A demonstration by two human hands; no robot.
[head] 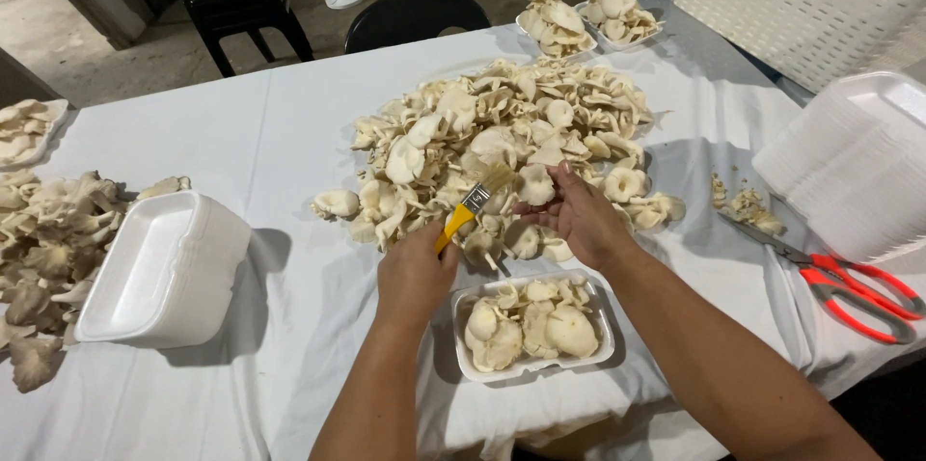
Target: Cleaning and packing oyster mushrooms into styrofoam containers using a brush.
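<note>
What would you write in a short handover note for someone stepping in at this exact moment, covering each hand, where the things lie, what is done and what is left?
Left hand: gripping a yellow-handled brush, bristles at the mushroom.
Right hand: holding one mushroom over the big mushroom pile.
In front: foam tray partly filled with mushrooms.
Done: two filled trays at the table's far edge.
Left: most of the pile; more mushrooms at far left.
Empty tray stacks: left and right. Red scissors at right.

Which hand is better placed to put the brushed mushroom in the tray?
Probably the right hand: it holds the mushroom just above the tray. The left hand is gripping the brush.
</note>
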